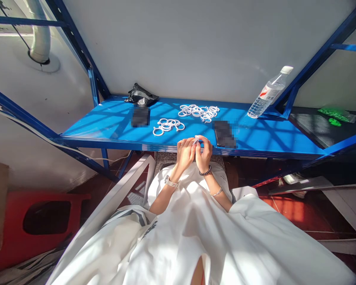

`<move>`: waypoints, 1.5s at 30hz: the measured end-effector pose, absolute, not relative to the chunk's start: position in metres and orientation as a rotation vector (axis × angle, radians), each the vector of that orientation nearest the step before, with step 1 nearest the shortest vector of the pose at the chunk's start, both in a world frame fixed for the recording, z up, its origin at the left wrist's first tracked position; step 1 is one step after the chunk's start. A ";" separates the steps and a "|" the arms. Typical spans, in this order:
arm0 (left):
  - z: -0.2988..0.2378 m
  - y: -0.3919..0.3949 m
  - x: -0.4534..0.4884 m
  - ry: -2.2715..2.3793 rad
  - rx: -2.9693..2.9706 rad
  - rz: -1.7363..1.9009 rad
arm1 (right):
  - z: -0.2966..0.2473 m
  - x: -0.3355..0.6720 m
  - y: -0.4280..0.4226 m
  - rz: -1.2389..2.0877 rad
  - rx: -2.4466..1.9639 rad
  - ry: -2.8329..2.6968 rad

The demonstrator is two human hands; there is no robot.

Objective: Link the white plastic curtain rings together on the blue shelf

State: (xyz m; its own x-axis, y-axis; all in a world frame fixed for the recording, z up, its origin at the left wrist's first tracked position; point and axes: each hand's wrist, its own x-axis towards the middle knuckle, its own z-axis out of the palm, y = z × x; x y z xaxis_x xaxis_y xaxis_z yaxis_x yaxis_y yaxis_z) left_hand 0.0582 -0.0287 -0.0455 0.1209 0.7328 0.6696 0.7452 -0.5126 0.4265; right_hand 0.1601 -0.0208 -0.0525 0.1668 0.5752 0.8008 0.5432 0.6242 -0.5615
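Note:
Just in front of the shelf's front edge, my left hand (pixel 185 153) and my right hand (pixel 203 153) meet, fingertips pinched together. Between them is a small white plastic piece (pixel 196 141), mostly covered by the fingers; its full shape cannot be made out. Beyond my hands, a small group of white plastic curtain rings (pixel 167 126) lies on the blue shelf (pixel 195 134). A denser pile of similar rings (pixel 198 111) sits farther back. To the right of my hands is a dark phone (pixel 224 134), partly blurred out.
A clear water bottle (pixel 267 93) stands at the shelf's right side, by a blue frame post. At the back left are a black plastic bag (pixel 141 95) and a blurred dark item (pixel 140 116). A red chair (pixel 44 221) is at left; green packets (pixel 335 114) lie far right.

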 end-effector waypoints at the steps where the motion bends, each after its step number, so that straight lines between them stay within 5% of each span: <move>1: -0.046 -0.029 0.058 -1.537 -2.339 -1.388 | -0.053 0.160 -0.021 0.026 -0.993 -1.479; 45: -0.052 -0.028 0.059 -1.503 -2.318 -1.353 | -0.036 0.159 -0.027 0.241 -0.916 -1.409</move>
State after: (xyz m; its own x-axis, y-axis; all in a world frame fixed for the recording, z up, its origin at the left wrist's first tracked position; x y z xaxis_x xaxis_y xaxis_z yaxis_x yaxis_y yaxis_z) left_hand 0.0587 -0.0280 -0.0520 0.1367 0.7065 0.6944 0.7646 -0.5210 0.3795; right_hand 0.1591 -0.0269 -0.0360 0.2011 0.6455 0.7368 0.3638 0.6491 -0.6680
